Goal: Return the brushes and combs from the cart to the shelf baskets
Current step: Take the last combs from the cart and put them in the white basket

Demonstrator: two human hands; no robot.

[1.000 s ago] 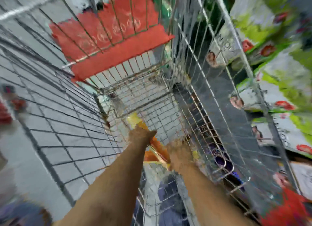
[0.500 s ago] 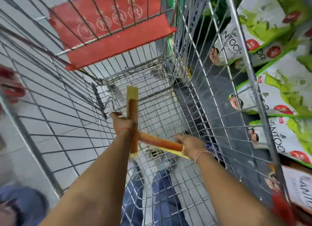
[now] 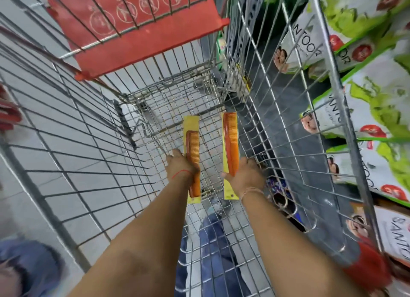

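Observation:
Both my arms reach down into a wire shopping cart [image 3: 93,154]. My left hand [image 3: 180,167] grips an orange-brown comb on a yellow card [image 3: 192,150], held upright along the cart's length. My right hand [image 3: 246,177] grips a second, longer orange comb on a yellow card [image 3: 230,141], parallel to the first and a little to its right. Both combs hang above the cart's mesh floor [image 3: 188,101]. A dark patterned item [image 3: 275,185] lies low against the cart's right wall, partly hidden by the wires.
The red child-seat flap [image 3: 133,26] closes the cart's far end. White and green soap packs [image 3: 366,97] fill the shelf right of the cart. Grey floor tiles [image 3: 55,141] show through the left wall. My blue trouser legs [image 3: 213,241] show beneath the mesh.
The two combs were crossed half a second ago; now they are apart and parallel, and both hands have lifted them a little higher above the cart floor.

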